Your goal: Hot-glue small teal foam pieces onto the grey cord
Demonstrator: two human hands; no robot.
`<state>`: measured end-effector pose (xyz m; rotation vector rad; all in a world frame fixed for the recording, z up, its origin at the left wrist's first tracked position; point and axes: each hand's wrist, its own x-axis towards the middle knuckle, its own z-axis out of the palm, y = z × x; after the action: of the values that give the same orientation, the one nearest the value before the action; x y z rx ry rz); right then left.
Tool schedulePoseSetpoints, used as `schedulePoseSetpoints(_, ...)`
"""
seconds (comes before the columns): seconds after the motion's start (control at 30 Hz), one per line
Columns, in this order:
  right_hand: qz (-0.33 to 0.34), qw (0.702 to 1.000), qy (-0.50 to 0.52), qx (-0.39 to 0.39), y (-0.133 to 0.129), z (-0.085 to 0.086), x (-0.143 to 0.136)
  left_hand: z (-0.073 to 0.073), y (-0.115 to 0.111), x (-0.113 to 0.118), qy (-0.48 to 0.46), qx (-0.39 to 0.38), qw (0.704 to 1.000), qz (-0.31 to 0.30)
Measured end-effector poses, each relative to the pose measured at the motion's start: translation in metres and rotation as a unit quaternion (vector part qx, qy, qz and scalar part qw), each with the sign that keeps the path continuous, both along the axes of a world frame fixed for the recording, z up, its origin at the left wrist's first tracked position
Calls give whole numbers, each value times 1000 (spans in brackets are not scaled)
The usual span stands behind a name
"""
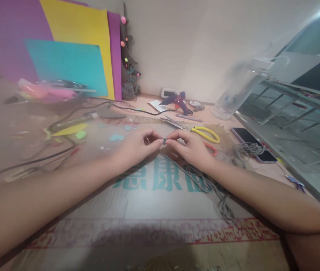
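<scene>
My left hand (137, 145) and my right hand (192, 148) meet over the middle of the work surface, thumbs and index fingers pinched. Between the fingertips is a tiny dark green piece (164, 141), which both hands touch; its kind is too small to make out. A loose grey cord (199, 173) runs from just below the fingertips, under my right wrist, towards the lower right. Whether the cord joins the green piece I cannot tell. Scissors with a yellow handle (206, 132) lie just beyond my right hand, and an orange loop (212, 149) shows beside that hand.
At the back a glue gun (176, 101) stands by the wall, its black cable (92, 105) running left. Coloured sheets (69, 64) lean at left. On the right are a clear plastic jug (233, 90), a phone (246, 136) and bundled cord (248, 150). Paper scraps (117, 137) lie about.
</scene>
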<state>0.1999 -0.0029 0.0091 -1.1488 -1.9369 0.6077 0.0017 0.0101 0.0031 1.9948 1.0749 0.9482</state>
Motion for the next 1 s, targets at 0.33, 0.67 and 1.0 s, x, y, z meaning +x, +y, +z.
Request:
schedulePoseSetpoints(0.33, -8, 1000, 18, -17, 2, 1, 0, -3, 3, -2, -14, 17, 999, -26)
schedulePoseSetpoints(0.67, -35, 986, 126, -106, 6, -1, 2, -4, 2, 0, -23, 38, 997, 67)
schedulePoseSetpoints(1.0, -38, 990, 112, -71, 7, 1, 3, -1, -1, -1, 66, 51, 996, -40)
